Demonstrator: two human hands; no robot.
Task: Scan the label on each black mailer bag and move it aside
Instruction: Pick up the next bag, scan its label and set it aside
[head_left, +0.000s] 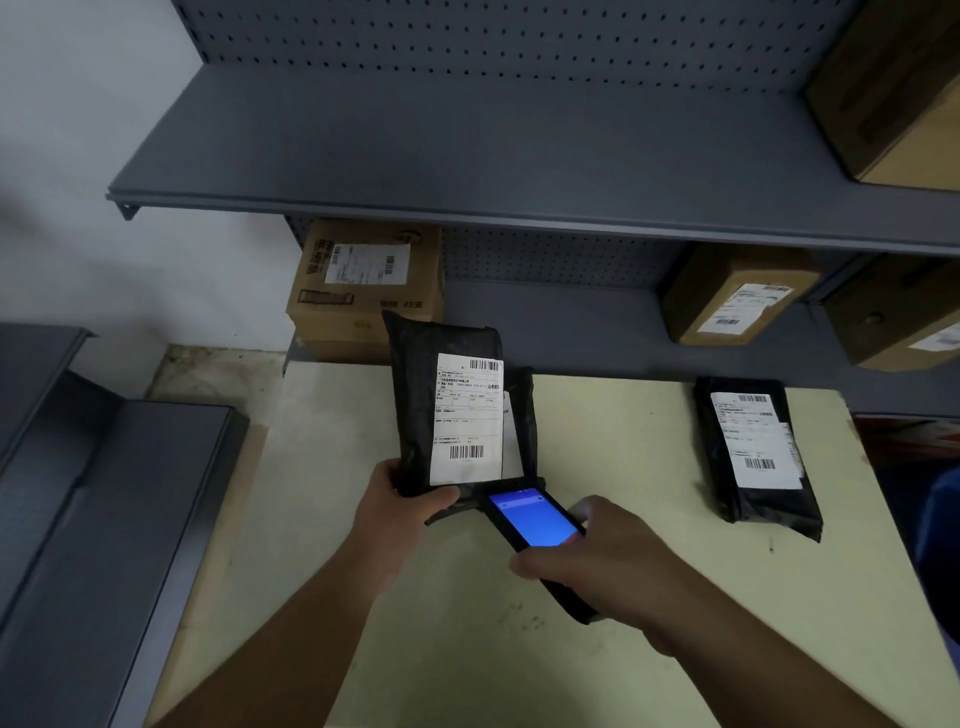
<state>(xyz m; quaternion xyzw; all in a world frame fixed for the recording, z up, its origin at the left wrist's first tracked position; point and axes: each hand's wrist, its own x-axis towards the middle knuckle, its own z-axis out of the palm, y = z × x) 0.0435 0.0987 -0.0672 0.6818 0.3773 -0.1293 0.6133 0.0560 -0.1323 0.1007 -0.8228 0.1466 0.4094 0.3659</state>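
Note:
My left hand (402, 512) grips the bottom edge of a black mailer bag (415, 395), holding it upright above the pale table (623, 519) with its white label (467, 421) facing me. Behind it a second black mailer bag (525, 410) shows only along its right edge. My right hand (597, 561) holds a black handheld scanner (535, 525) with a lit blue screen, its tip just under the held bag's label. A third black mailer bag (756, 452) lies flat on the table's right side, label up.
Grey metal shelving (467, 156) stands behind the table. Cardboard boxes sit on the lower shelf at left (363, 291) and right (737, 296), another on the upper right (893, 88). Dark grey metal panels (104, 493) lie left of the table.

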